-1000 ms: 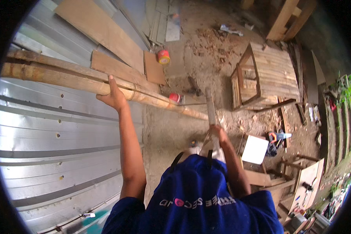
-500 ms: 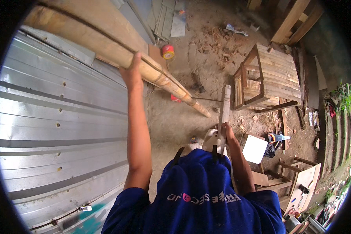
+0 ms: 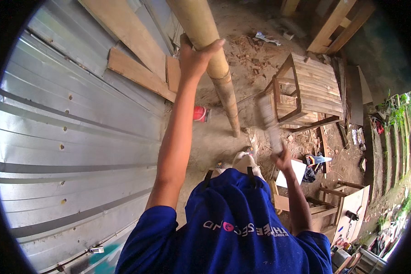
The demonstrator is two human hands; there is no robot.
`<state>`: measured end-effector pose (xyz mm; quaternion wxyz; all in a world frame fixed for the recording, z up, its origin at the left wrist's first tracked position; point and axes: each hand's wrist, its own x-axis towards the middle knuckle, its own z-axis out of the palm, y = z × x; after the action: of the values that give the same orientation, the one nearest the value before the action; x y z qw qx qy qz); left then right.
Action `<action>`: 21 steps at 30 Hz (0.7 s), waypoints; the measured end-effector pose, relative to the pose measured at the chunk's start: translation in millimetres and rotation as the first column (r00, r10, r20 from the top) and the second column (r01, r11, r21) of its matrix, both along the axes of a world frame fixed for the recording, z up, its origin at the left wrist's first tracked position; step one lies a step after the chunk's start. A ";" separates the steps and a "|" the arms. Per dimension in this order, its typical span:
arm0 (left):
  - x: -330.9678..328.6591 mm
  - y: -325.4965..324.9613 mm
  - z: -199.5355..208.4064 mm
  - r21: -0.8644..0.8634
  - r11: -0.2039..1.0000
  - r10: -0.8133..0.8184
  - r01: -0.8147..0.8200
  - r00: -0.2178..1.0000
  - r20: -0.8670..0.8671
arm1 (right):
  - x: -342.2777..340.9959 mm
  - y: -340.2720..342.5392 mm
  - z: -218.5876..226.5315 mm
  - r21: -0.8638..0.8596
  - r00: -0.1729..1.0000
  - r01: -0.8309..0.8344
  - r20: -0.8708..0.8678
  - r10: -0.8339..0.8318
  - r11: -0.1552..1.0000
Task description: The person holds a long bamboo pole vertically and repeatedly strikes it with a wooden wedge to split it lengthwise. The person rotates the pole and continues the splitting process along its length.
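A thick bamboo pole (image 3: pixel 221 82) stands tilted in front of me, its thinner lower end down at the dirt floor. My left hand (image 3: pixel 197 58) is wrapped round the upper part of the pole, thumb across the near side. On the right, my right hand (image 3: pixel 282 158) is closed on the lower end of a long flat greyish wooden slat (image 3: pixel 271 127). The slat points up and away, blurred by motion, and stands apart from the pole. Out of the picture runs the pole's top.
Ribbed metal sheeting (image 3: pixel 77 150) fills the left, with wooden boards (image 3: pixel 139 71) leaning beyond it. A red can (image 3: pixel 199 114) sits left of the pole. A slatted wooden stool (image 3: pixel 319 89) lies at right, near a white board (image 3: pixel 292 174) and a wooden frame (image 3: pixel 333 208).
The bamboo pole has swung from the far left toward the middle and stands steeper, my left hand moving with it. My right hand has raised the slat forward and slightly right.
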<state>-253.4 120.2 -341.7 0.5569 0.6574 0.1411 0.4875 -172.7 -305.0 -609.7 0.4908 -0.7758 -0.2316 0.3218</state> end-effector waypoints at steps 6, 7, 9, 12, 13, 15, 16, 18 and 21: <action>33.9 -1.2 7.6 0.197 0.980 -0.028 0.033 0.999 -0.025 | -55.1 45.6 2.2 -0.332 0.860 -0.397 0.192 0.473 0.856; 32.6 -3.0 9.1 0.181 0.980 -0.064 0.085 0.991 -0.117 | -55.5 68.2 6.1 -0.315 0.867 -0.346 0.254 0.430 0.884; 28.9 -8.6 13.4 0.157 0.977 -0.106 0.143 0.969 -0.225 | -44.4 113.3 11.2 -0.278 0.822 -0.305 0.407 0.399 0.911; 21.4 -18.6 21.8 0.219 0.961 -0.104 0.170 0.954 -0.282 | -22.3 159.9 6.8 -0.246 0.862 -0.156 0.439 0.254 0.957; 18.5 -23.5 23.3 0.268 0.952 -0.065 0.146 0.955 -0.289 | -15.7 169.7 2.2 -0.478 0.849 -0.191 0.358 0.389 0.857; 16.2 -29.8 26.9 0.208 0.966 -0.090 0.157 0.950 -0.300 | -9.5 174.6 -6.7 -0.600 0.906 -0.162 0.225 0.360 0.783; 15.8 -32.8 27.2 0.181 0.969 -0.109 0.170 0.946 -0.304 | -11.2 171.2 -11.2 -0.479 0.873 -0.195 0.313 0.375 0.856; 15.9 -36.8 25.2 0.129 0.976 -0.128 0.174 0.943 -0.306 | -12.9 165.4 -17.4 -0.387 0.819 -0.254 0.401 0.410 0.886; 19.5 -35.2 23.1 0.120 0.981 -0.118 0.155 0.956 -0.268 | -16.4 161.6 -19.1 -0.255 0.871 -0.223 0.382 0.310 0.941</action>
<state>-233.9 85.0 -318.6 0.5186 0.7612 0.1325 0.3662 -189.1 -143.3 -628.8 0.2991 -0.8327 -0.4021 0.2357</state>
